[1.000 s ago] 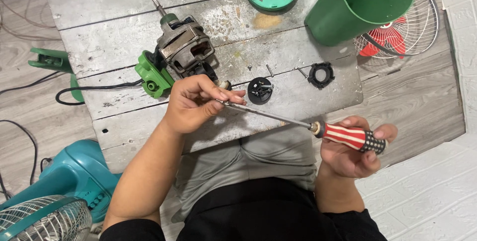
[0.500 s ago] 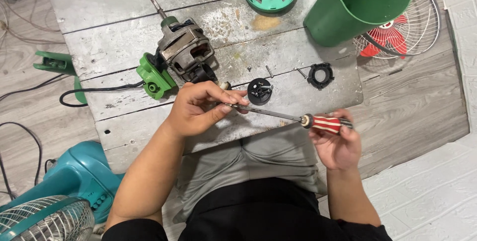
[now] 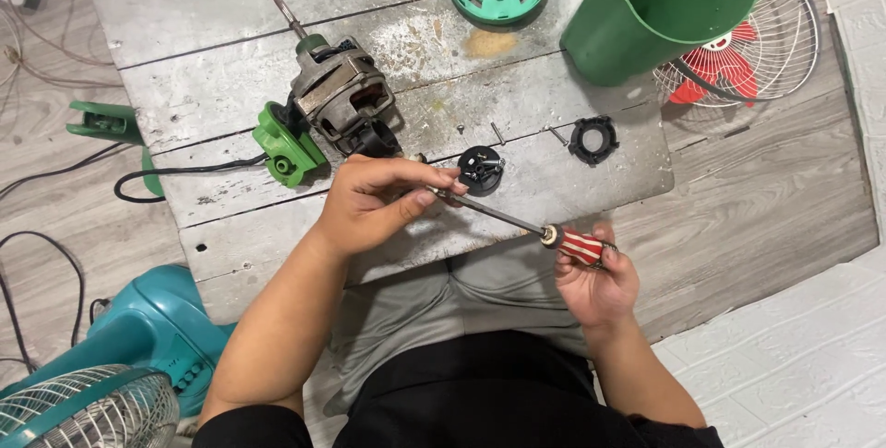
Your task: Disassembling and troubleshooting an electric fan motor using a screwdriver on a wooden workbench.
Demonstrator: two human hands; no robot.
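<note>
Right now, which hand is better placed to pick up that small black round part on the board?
Probably the left hand: its fingertips sit right beside the black round part, pinching the screwdriver shaft. The right hand is farther back, wrapped around the striped handle.

A black short-sleeved top is being worn, its dark fabric filling the lower middle of the view, with the sleeves ending high on the upper arms. Grey shorts are being worn beneath it, creased across the lap. Both forearms are being left bare, and no gloves are being worn on the left hand (image 3: 374,203) or the right hand (image 3: 598,282).
</note>
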